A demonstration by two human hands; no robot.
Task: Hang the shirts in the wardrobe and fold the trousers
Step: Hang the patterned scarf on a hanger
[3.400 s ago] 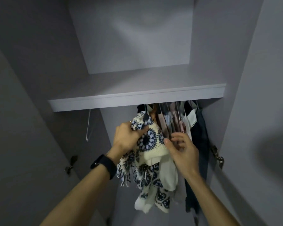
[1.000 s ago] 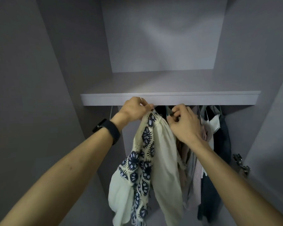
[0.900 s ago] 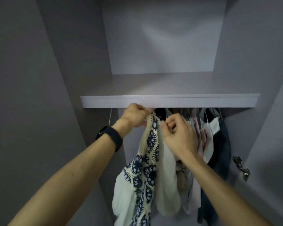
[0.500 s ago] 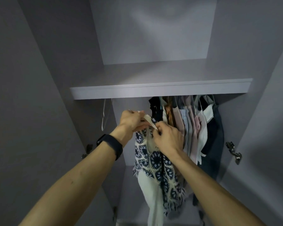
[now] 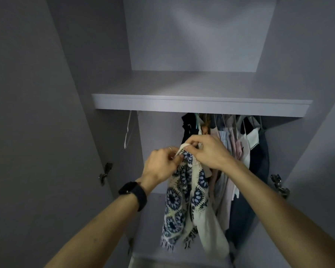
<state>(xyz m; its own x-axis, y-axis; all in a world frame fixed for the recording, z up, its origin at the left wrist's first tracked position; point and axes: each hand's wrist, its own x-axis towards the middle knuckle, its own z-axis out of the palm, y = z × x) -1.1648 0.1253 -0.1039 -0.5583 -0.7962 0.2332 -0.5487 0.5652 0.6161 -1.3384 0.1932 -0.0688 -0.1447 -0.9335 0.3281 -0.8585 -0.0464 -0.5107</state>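
Left hand (image 5: 161, 166): fingers curled, pinching the top edge of the patterned shirt (image 5: 184, 198). A dark watch (image 5: 133, 192) sits on that wrist.

Right hand (image 5: 208, 151): fingers curled, pinching the same top edge just beside the left hand, at its 2 o'clock. It is the higher of the two. Whether a hanger sits inside the fabric cannot be told.

Shirt: cream with navy medallions, held bunched at the top. Its long axis runs straight down toward 6 o'clock from the hands, hanging free inside the wardrobe (image 5: 46, 113).

Governing relation: the shelf (image 5: 201, 105) lies at 12 o'clock from the hands and well apart from them. Its front lip hides any rail. Judged, the shirt must rise toward 12 o'clock, and the right hand is the nearer.

Both forearms reach forward and upward, converging on the shirt.

Surroundings: hanging garments (image 5: 238, 149) are packed at 2 o'clock. One bare wire hanger (image 5: 127, 132) hangs at 10 o'clock. The gap between them looks the likely spot.
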